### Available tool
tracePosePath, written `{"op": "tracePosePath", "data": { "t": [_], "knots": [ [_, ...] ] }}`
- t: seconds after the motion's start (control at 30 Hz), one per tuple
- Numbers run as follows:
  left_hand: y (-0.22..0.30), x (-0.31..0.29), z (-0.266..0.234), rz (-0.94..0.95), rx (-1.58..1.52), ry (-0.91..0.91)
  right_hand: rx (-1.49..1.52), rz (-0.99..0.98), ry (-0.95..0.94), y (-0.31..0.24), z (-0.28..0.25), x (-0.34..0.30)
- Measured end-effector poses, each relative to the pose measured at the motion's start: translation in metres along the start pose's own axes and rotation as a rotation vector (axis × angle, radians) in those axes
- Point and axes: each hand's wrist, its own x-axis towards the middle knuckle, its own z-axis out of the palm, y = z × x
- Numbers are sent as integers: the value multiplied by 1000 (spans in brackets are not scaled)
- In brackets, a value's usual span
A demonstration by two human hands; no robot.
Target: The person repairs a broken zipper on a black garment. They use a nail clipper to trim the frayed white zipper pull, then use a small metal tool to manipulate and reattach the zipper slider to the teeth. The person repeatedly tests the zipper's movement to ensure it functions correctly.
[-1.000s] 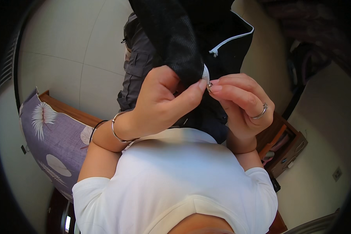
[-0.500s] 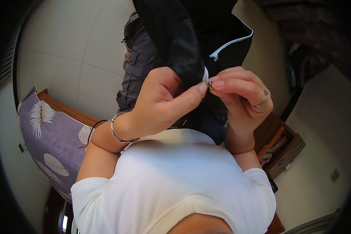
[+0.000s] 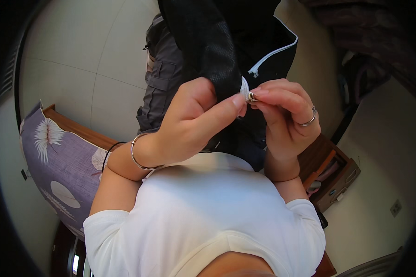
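Standing over pale floor tiles (image 3: 69, 69), beside a purple leaf-print bedcover (image 3: 55, 157) and a wooden drawer unit (image 3: 335, 173). Pinching the dark jacket (image 3: 208, 41) hem, held up at chest height, with left hand (image 3: 194, 120) closed on the fabric. Gripping the small metal zipper slider (image 3: 252, 96) between right hand (image 3: 282, 115) fingertips. Likely risking a slip: tiny slider, bunched cloth, white zipper tape (image 3: 272, 53) misaligning.

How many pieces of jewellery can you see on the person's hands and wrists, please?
3: a silver bangle and a thin black band on the left wrist, and a silver ring on a right-hand finger. Others may be hidden behind the black jacket.
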Motion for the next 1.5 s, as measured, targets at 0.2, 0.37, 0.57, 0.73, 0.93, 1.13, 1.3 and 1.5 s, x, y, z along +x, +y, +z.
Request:
{"op": "tracePosePath", "data": {
  "t": [0.2,0.37,0.57,0.73,0.93,1.13,1.3,1.5],
  "knots": [
    [1,2,2,-124,-117,35,-4,-26,22,4,1,-1],
    [4,4,6,-268,-204,76,-53,-30,12,2,0,0],
    [3,4,0,-328,-293,37,10,-6,-72,0,-3,3],
    [7,5,1,-374,-391,56,341,176,-151,7,-7,8],
    [5,5,-3,-315,-267,-69,173,87,-88,7,-3,6],
    [5,6,0,-340,-248,-16,-35,58,-16,1,3,2],
    [3,5,-2,-390,-362,33,-124,13,0,-3,4,2],
    [4,7,-8,-477,-492,-1,-117,3,-29,-2,1,4]
  ]
}}
